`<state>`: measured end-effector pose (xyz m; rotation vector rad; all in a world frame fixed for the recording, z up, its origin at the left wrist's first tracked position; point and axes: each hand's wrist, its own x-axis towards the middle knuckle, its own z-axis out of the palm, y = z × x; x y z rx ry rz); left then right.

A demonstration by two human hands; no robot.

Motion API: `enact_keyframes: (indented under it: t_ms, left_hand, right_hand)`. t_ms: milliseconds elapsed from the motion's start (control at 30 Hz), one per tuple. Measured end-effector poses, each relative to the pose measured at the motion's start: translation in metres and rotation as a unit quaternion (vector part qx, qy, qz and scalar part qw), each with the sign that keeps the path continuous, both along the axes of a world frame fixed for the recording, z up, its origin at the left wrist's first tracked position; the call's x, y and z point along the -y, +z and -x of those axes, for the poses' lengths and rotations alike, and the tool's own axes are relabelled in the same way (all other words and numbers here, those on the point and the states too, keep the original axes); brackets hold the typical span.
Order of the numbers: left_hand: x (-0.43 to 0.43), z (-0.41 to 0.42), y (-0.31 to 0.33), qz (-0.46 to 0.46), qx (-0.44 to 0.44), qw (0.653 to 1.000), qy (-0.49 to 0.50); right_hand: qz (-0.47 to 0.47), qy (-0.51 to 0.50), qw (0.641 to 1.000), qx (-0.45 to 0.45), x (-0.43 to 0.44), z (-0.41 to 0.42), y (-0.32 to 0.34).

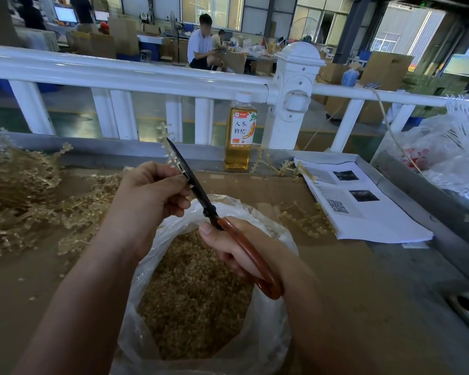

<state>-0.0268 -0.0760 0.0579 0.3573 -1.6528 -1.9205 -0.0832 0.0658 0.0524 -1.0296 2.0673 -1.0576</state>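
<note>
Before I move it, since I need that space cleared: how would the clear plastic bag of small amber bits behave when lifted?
The clear plastic bag looks thin and crinkled, so probably floppy. It is well filled with small amber bits, so likely heavy. Its mouth gapes open; tipping could spill them.

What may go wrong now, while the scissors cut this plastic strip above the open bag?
1. The left hand pinches the plastic strip right beside the blades of the scissors, so a cut might nick a fingertip.
2. The cut happens above the far rim of the bag, so pieces may fall outside it onto the cardboard.
</note>
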Motion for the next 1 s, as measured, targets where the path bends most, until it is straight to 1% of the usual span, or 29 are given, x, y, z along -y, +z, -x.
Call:
enact_keyframes:
  t_ms: [100, 233, 433, 733, 1000]
  left_hand:
    - [0.0, 0.0, 0.0, 0.007, -0.001, 1.0, -0.006]
    - [0.002, 0.0, 0.0, 0.008, 0.0, 1.0, -0.009]
    - [0.002, 0.0, 0.0, 0.0, -0.001, 1.0, -0.007]
    - [0.001, 0.0, 0.001, -0.01, -0.005, 1.0, -0.01]
    - [0.0, -0.001, 0.0, -0.029, -0.014, 0.999, -0.008]
  right_hand:
    - [0.003, -0.003, 1.0, 0.015, 0.001, 0.002, -0.002]
    - [0.011, -0.015, 0.998, 0.056, 0.002, 0.003, -0.008]
    - [0.014, -0.017, 0.999, 0.049, 0.003, 0.004, -0.01]
    - [-0.003, -0.02, 0.997, 0.073, 0.006, 0.007, -0.014]
    - [-0.007, -0.032, 0.998, 0.059, 0.007, 0.008, -0.015]
